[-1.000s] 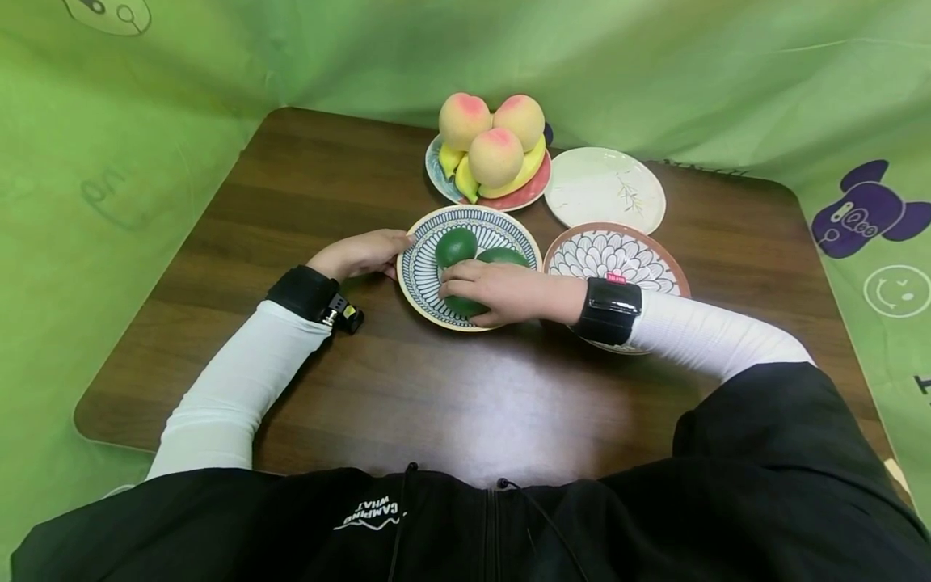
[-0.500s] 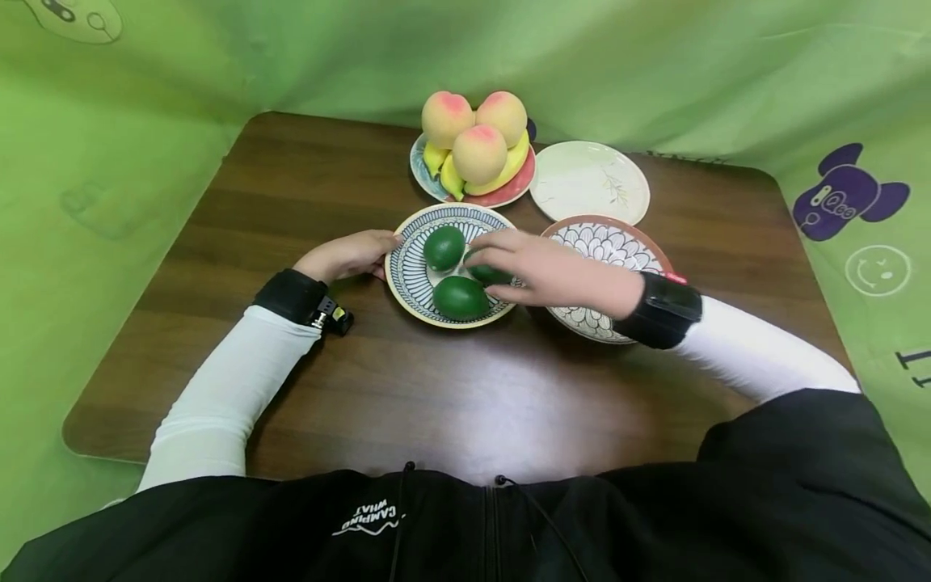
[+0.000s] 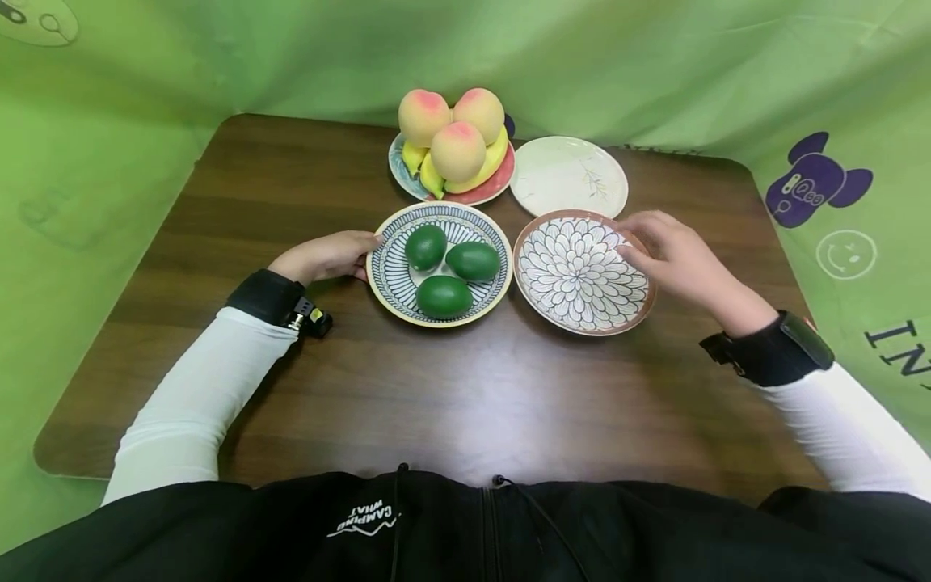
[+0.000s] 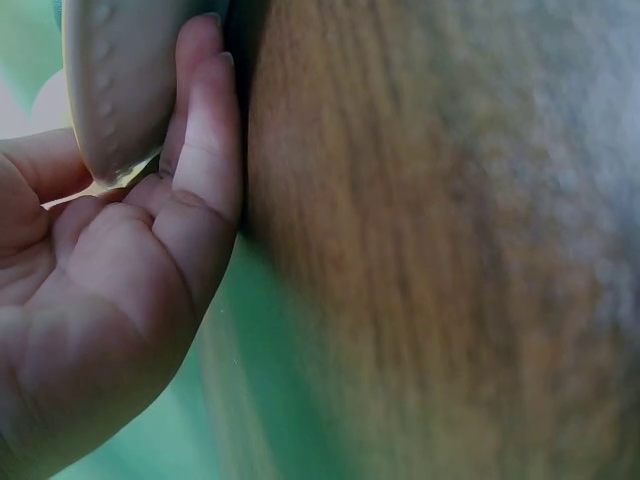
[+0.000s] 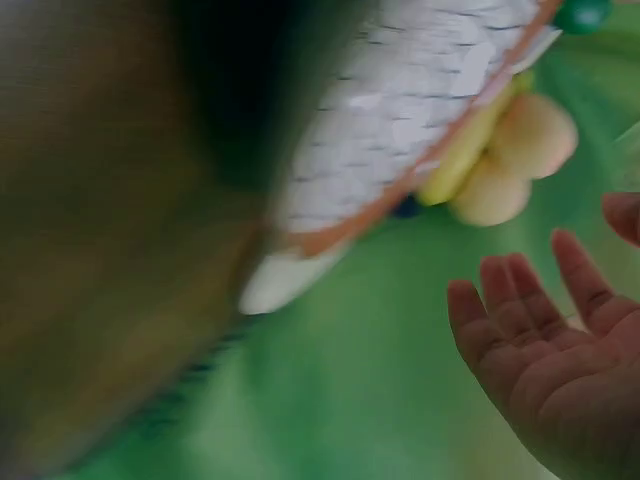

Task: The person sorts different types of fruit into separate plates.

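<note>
Our left hand [image 3: 327,255] touches the striped plate [image 3: 384,271] at its left rim, its grip relaxed. That plate carries three green fruits [image 3: 444,296]. Our right hand [image 3: 672,255] hovers released by the flower plate's [image 3: 575,275] far edge. A careless push could roll the fruits off. The stacked peaches [image 3: 457,150] behind could topple onto the bench [image 3: 465,396].

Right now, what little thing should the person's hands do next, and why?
Probably the right hand should settle on the rim of the flower plate. It hovers open at that empty plate's far edge, holding nothing, while the left hand steadies the striped plate with three green fruits.
</note>
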